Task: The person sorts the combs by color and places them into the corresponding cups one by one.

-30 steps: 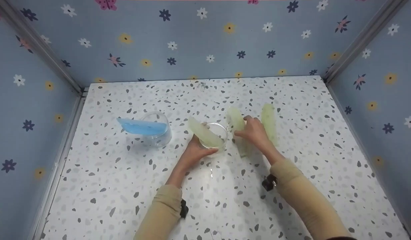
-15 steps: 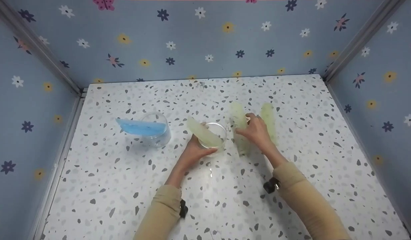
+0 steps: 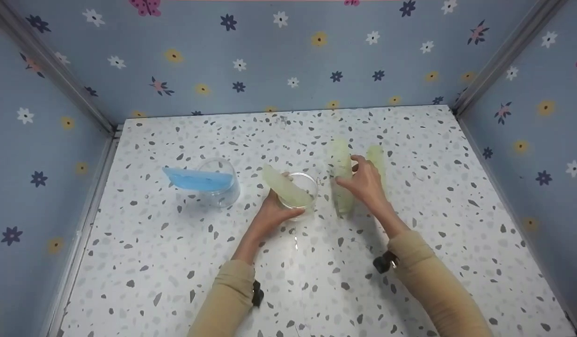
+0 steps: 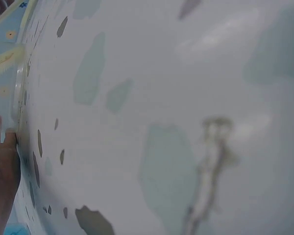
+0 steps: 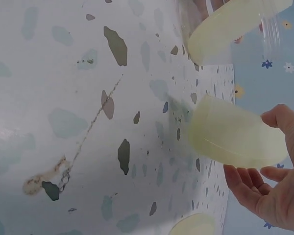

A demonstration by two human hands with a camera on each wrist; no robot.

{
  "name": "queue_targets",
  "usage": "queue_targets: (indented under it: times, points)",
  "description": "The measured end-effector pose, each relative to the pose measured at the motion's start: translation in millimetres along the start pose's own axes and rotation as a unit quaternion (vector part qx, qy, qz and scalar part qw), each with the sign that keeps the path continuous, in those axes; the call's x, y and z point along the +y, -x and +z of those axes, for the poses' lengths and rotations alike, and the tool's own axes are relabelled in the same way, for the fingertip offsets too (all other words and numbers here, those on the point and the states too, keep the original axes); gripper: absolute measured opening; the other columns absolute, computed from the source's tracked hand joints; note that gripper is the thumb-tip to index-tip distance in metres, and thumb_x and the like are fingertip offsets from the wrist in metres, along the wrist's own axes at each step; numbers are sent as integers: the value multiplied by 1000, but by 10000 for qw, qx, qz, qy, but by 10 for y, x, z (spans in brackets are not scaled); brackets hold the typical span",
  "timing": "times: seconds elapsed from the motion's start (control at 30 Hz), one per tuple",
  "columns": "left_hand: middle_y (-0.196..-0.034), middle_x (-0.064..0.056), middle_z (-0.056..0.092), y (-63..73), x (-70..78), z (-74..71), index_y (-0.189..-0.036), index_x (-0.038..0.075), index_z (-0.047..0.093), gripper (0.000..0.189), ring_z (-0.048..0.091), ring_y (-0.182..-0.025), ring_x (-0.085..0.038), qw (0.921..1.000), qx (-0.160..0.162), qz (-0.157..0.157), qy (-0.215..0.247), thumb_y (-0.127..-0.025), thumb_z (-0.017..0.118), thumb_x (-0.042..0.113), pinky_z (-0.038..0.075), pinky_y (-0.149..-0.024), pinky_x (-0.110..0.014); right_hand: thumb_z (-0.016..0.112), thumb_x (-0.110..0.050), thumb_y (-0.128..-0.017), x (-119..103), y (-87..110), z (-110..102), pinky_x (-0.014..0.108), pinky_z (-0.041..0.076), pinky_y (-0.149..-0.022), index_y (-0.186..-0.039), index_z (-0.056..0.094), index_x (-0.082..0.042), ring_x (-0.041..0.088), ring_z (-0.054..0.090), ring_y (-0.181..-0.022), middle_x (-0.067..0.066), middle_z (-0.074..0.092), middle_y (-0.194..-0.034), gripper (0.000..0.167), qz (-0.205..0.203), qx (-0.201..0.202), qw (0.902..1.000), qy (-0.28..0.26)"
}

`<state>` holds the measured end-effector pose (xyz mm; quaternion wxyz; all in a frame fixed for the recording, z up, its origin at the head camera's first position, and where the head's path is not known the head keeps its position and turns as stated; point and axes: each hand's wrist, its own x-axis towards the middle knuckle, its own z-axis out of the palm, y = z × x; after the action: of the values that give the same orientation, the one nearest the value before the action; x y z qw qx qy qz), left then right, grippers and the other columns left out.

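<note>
Strip (image 3: pixel 342 164) pinched in right hand (image 3: pixel 365 181)

Its fingers (image 5: pixel 242 190) clamp the strip, right of a clear cup (image 3: pixel 310 184). The left hand (image 3: pixel 275 210) grips that cup (a second strip (image 3: pixel 287 187) leans in it). Farther right, a third strip (image 3: pixel 376 155) rests on the bench (image 3: pixel 152 271); left, a blue piece (image 3: pixel 199 179) tilts from another cup (image 3: pixel 226 197).

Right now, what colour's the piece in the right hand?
The piece is pale yellow-green, clearest in the right wrist view.

A booth-like workspace: flower-print panels (image 3: pixel 269 51) at nine, twelve and three o'clock enclose a speckled counter (image 3: pixel 176 271), metal strips (image 3: pixel 507 56) at ten and two.
</note>
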<state>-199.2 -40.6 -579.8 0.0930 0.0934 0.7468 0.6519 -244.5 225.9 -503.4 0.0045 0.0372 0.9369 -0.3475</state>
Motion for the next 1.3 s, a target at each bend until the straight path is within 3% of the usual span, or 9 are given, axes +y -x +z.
queue_targets:
  times: [0.37,0.6,0.9,1.13,1.3]
  points:
    - [-160,-4,44,11,2,14,-162,30,25,110,43,-148,-26,10000,51,-18,-59,-75,92,27,28,-130,-46,77,-30,-77,-8,28,-41,42,56,-83,-147,49,-6,32,65,-100,18,66,-114,79,-56,492,9984,-273]
    - [-163,-2,40,16,10,16,-162,33,24,110,41,-151,-25,9999,59,-152,-49,-75,91,30,26,-131,-45,79,-30,-80,-47,59,-67,42,55,-85,-149,47,-7,37,65,-108,17,63,-117,79,-10,740,9960,-500]
    - [-163,-2,40,20,4,8,-162,32,24,112,39,-152,-25,9998,35,-175,4,-74,92,33,24,-131,-45,80,-29,-81,-75,100,-99,44,57,-87,-150,48,-8,32,66,-105,15,62,-117,79,-230,1081,9908,-783]
    - [-163,3,41,37,-4,4,-161,39,25,111,40,-151,-23,9995,72,-297,119,-73,93,36,25,-131,-45,81,-27,-80,-98,116,-128,43,59,-84,-148,49,-7,32,67,-104,17,63,-117,78,-497,1335,9857,-905]
    - [-164,-1,40,24,-7,-5,-163,34,23,113,38,-152,-25,9998,45,-170,-30,-73,92,35,24,-131,-46,82,-23,-80,-141,117,-162,43,63,-85,-148,49,-6,35,65,-106,17,62,-118,78,-722,1505,9792,-1154]
